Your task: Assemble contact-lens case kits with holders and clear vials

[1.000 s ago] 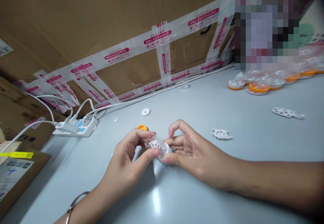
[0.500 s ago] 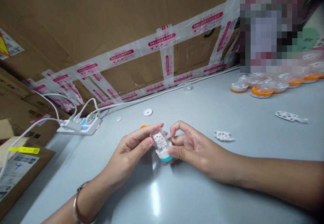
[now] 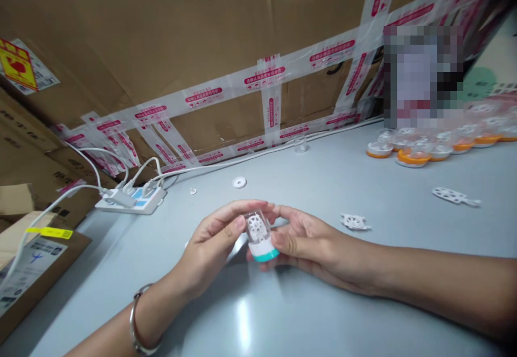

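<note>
Between both hands, above the grey table [image 3: 331,298], is a small clear case [image 3: 260,238] with a white and teal base and a white wheel-like part inside. My left hand [image 3: 222,233] grips its clear upper end, thumb on the near side. My right hand [image 3: 297,238] holds the base at its right side, thumb in front and fingers partly hidden behind. The case tilts slightly, its base toward me. To the right lies a white openwork piece [image 3: 355,222]. Beyond the hands are a white ring [image 3: 239,182] and a tiny white part [image 3: 193,190].
A white power strip [image 3: 135,200] with cables lies at the left. Large taped cardboard boxes [image 3: 161,39] line the back. Several clear cases with orange bases [image 3: 412,158] stand at the back right. A clear cup [image 3: 300,144] and a long white piece [image 3: 454,196] lie apart.
My right fingers have closed in behind the case, and the two hands are nearer together. The orange piece behind my left hand is now hidden. The camera view has shifted slightly.
</note>
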Available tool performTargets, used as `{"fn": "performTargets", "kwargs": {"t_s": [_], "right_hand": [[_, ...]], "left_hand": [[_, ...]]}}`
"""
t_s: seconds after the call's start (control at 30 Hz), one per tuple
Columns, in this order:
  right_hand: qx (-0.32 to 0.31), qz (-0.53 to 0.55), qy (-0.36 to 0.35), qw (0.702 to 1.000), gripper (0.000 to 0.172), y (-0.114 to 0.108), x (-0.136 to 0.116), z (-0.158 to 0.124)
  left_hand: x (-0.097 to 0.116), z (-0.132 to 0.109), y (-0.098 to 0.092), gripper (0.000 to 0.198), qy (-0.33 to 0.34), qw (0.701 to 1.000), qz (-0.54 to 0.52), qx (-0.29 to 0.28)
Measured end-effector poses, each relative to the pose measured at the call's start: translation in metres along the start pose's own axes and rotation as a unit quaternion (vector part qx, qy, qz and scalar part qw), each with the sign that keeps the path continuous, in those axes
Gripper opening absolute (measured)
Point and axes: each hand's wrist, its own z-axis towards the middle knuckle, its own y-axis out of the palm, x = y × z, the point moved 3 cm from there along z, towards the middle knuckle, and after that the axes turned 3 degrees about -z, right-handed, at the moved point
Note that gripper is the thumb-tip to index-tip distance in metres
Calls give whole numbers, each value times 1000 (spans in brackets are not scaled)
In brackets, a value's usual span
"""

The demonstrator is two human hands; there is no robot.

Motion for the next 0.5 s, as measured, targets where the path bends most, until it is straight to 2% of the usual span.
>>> {"fn": "performTargets", "kwargs": {"t_s": [0.1,0.2,0.27,0.33,0.4,0.47,0.5], "right_hand": [[110,-144,-69,981,42,-6,-3,-1],[140,-227,-107,958,40,-5,-5,-5],[110,-191,-85,972,39,-1,-4,-6],[50,-100,-49,993,40,4,-3,-6],[-4,-21,-26,999,39,8,-4,-6],[-19,17,-19,1000,38,9,-6,-5],[-15,23,-20,999,38,8,-7,-5]], "left_hand": [[6,-1,2,24,52,991,96,71],[10,-3,4,20,76,982,139,108],[11,-4,4,14,88,986,114,87],[10,-4,2,13,85,994,59,31],[7,-4,1,18,60,998,-1,-26],[6,-4,1,24,34,997,-39,-54],[6,-4,0,26,28,997,-46,-50]]}}
